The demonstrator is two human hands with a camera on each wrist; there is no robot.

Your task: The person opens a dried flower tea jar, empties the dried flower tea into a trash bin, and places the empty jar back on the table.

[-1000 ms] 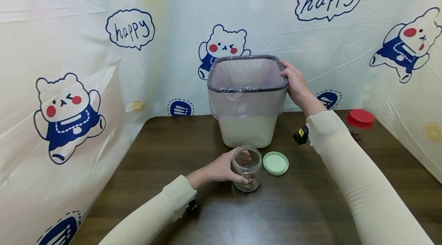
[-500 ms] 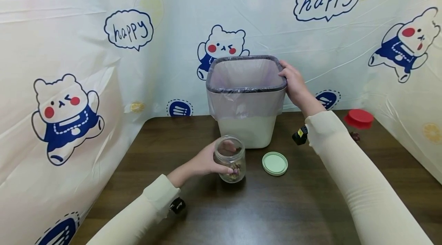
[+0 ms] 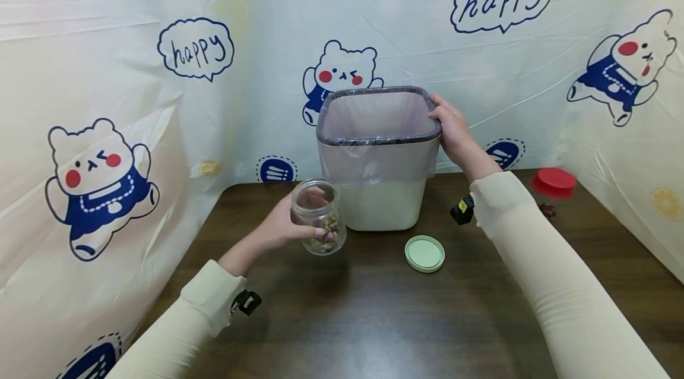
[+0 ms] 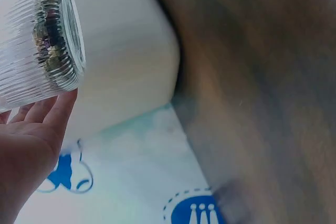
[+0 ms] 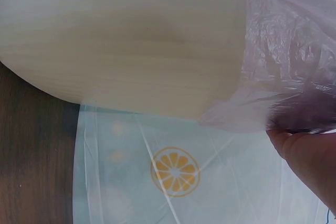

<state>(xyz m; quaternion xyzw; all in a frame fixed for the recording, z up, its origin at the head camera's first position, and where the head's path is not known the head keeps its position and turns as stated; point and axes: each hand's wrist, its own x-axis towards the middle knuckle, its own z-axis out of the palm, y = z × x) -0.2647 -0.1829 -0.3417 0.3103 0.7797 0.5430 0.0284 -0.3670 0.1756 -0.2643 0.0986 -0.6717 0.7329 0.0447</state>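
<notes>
In the head view my left hand grips a clear glass jar, lidless and raised above the table, in front of the bin's left side. Small dried flower buds lie in the bottom of the jar; the left wrist view shows its ribbed wall and fingers beneath it. My right hand holds the right rim of a white trash bin, thumb over the edge. A thin plastic bag lines the bin and folds over its dark rim. My right fingertips are partly hidden behind the rim.
A pale green lid lies on the dark wooden table before the bin. At the right stands a jar with a red lid, partly hidden by my right sleeve. A printed curtain hangs behind and at both sides.
My left hand has lifted the glass jar from beside the green lid and carried it left and up. My right hand stays on the bin's rim.
</notes>
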